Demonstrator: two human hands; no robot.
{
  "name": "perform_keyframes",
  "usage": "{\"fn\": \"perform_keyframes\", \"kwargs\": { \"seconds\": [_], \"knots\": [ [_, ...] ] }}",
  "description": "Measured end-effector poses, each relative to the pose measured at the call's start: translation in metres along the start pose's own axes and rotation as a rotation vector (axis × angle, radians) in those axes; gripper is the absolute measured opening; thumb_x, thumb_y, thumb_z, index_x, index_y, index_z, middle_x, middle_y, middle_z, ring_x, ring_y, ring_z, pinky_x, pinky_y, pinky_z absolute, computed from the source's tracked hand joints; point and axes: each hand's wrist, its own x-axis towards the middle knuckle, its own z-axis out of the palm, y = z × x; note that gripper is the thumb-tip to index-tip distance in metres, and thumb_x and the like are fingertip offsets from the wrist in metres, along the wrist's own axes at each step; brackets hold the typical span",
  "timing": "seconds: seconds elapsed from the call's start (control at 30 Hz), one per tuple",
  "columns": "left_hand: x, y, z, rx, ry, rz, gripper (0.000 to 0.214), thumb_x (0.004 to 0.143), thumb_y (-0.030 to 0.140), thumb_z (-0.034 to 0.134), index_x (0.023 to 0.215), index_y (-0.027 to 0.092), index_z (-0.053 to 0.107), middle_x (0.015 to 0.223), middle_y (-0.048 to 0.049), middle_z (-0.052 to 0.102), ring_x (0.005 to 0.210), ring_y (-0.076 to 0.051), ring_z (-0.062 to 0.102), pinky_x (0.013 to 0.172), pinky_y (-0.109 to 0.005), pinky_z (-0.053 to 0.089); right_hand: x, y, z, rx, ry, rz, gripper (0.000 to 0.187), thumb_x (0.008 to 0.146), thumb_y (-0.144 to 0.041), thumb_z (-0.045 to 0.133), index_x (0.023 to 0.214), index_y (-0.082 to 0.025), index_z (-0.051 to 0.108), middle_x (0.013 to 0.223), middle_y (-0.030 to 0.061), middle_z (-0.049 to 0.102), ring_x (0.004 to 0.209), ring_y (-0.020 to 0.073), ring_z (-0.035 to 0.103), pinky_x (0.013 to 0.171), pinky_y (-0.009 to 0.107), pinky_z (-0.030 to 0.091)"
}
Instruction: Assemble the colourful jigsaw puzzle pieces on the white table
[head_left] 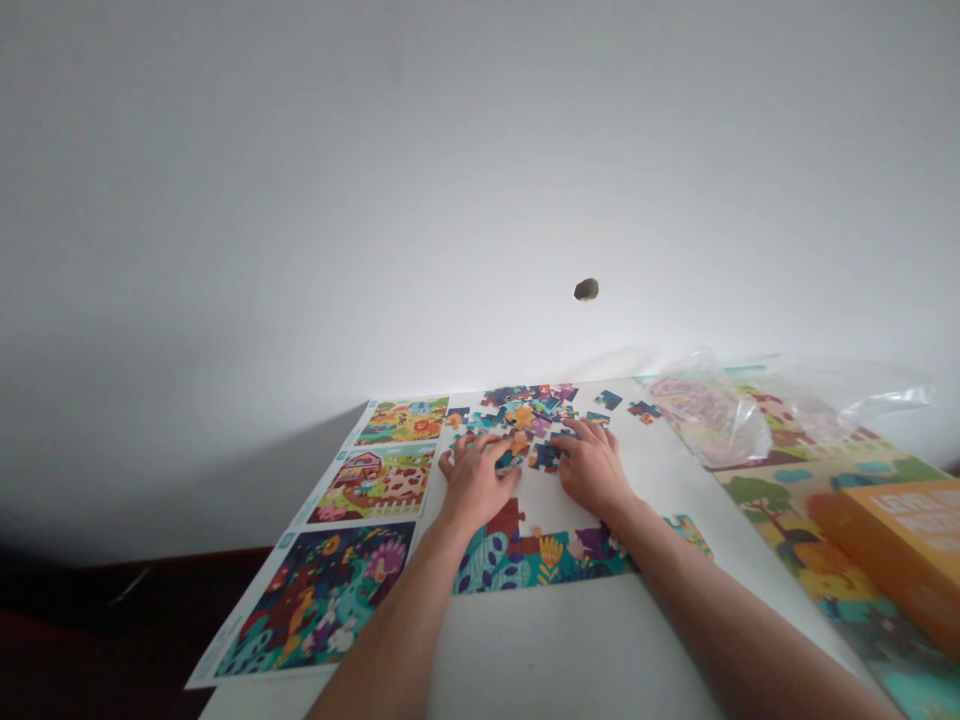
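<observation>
Since there's open room along the table's (525,645) near edge, left hand (476,480) and right hand (594,475) are both up at the loose puzzle pieces (523,415) by the wall, can't tell if either grip's pinching one, three printed pictures (375,487) left.

A joined puzzle strip (550,562) shows teal and pale blue patterned with dark ovals, a yellow flower and patches of maroon and purple against a white counter (525,650), while loose puzzle pieces (523,414) beyond the strip mix navy, orange, red and teal. Left of the strip, a white-bordered picture sheet (379,485) carries yellow, green and dark navy panels; right of it, an orange box (900,545) bears white lettering and a printed sheet (761,497) blends tan, green and teal.
</observation>
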Motion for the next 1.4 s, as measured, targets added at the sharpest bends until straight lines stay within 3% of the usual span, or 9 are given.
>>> {"fn": "perform_keyframes", "kwargs": {
  "seconds": [0.13, 0.33, 0.6, 0.7, 0.83, 0.97, 1.13, 1.3, 1.4],
  "knots": [
    [0.000, -0.001, 0.001, 0.016, 0.014, 0.002, 0.030, 0.076, 0.039, 0.070, 0.106, 0.035, 0.071, 0.129, -0.0018, 0.061, 0.123, -0.033, 0.044, 0.101, -0.052, 0.032, -0.002, -0.005, -0.001, 0.035, -0.070, -0.125, 0.033, 0.086, -0.030, 0.054, 0.116, -0.037, 0.067, 0.148, -0.0005, 0.041, 0.135, 0.0314, 0.030, 0.109, 0.058, 0.019],
    [0.006, -0.008, 0.004, -0.059, 0.045, -0.062, 0.019, 0.075, 0.037, 0.073, 0.091, 0.027, 0.072, 0.113, -0.0024, 0.069, 0.118, -0.028, 0.049, 0.100, -0.044, 0.035, 0.001, 0.002, 0.005, 0.034, -0.009, 0.027, 0.025, 0.085, -0.024, 0.057, 0.101, -0.033, 0.074, 0.140, 0.0031, 0.049, 0.131, 0.0326, 0.035, 0.108, 0.059, 0.018],
    [0.006, -0.004, 0.000, -0.067, 0.049, -0.082, 0.027, 0.076, 0.024, 0.068, 0.102, 0.029, 0.069, 0.112, -0.0017, 0.070, 0.115, -0.027, 0.052, 0.098, -0.043, 0.038, 0.002, 0.003, 0.004, 0.124, 0.022, -0.024, 0.038, 0.086, -0.018, 0.054, 0.121, -0.028, 0.062, 0.132, 0.0060, 0.058, 0.125, 0.0262, 0.043, 0.108, 0.053, 0.021],
    [0.004, -0.003, -0.001, -0.086, 0.085, -0.013, 0.040, 0.075, 0.015, 0.065, 0.112, 0.029, 0.065, 0.118, -0.0021, 0.067, 0.117, -0.026, 0.052, 0.101, -0.045, 0.037, 0.002, 0.001, 0.002, 0.159, 0.025, -0.100, 0.040, 0.089, -0.022, 0.053, 0.128, -0.027, 0.057, 0.132, 0.0057, 0.059, 0.124, 0.0239, 0.046, 0.107, 0.045, 0.025],
    [0.004, -0.002, 0.000, -0.243, 0.035, 0.215, 0.052, 0.075, 0.000, 0.051, 0.119, 0.027, 0.061, 0.123, -0.0038, 0.063, 0.118, -0.020, 0.055, 0.105, -0.039, 0.039, 0.001, -0.002, 0.003, 0.192, 0.025, -0.159, 0.053, 0.091, -0.027, 0.055, 0.142, -0.025, 0.043, 0.128, 0.0070, 0.061, 0.116, 0.0226, 0.051, 0.100, 0.037, 0.035],
    [0.004, 0.000, 0.001, -0.372, -0.008, 0.345, 0.048, 0.080, 0.001, 0.047, 0.119, 0.025, 0.062, 0.117, -0.0045, 0.064, 0.114, -0.017, 0.057, 0.102, -0.034, 0.045, 0.001, -0.003, 0.005, 0.208, 0.008, -0.164, 0.028, 0.092, -0.030, 0.056, 0.119, -0.026, 0.064, 0.106, 0.0046, 0.069, 0.102, 0.0209, 0.058, 0.089, 0.031, 0.039],
    [0.005, -0.003, 0.002, -0.322, 0.030, 0.204, 0.036, 0.086, 0.010, 0.050, 0.116, 0.025, 0.063, 0.112, -0.0050, 0.068, 0.108, -0.019, 0.060, 0.097, -0.035, 0.047, 0.004, 0.001, 0.010, 0.272, 0.055, -0.078, 0.018, 0.091, -0.034, 0.057, 0.089, -0.022, 0.071, 0.086, 0.0027, 0.071, 0.085, 0.0182, 0.062, 0.076, 0.025, 0.041],
    [0.004, -0.008, 0.003, -0.016, 0.111, -0.061, 0.023, 0.083, 0.019, 0.060, 0.101, 0.030, 0.070, 0.112, -0.0050, 0.066, 0.112, -0.027, 0.055, 0.094, -0.046, 0.041, 0.006, 0.006, 0.014, 0.318, 0.068, 0.029, 0.028, 0.089, -0.034, 0.059, 0.114, -0.025, 0.066, 0.091, 0.0026, 0.072, 0.082, 0.0180, 0.064, 0.075, 0.025, 0.043],
    [0.004, -0.010, 0.002, 0.061, 0.102, -0.176, 0.020, 0.082, 0.029, 0.063, 0.100, 0.030, 0.071, 0.115, -0.0071, 0.063, 0.110, -0.030, 0.053, 0.090, -0.047, 0.041, 0.006, 0.006, 0.013, 0.244, 0.082, 0.083, 0.029, 0.089, -0.036, 0.059, 0.115, -0.026, 0.066, 0.093, 0.0043, 0.072, 0.089, 0.0208, 0.063, 0.080, 0.029, 0.043]
  ]
}}
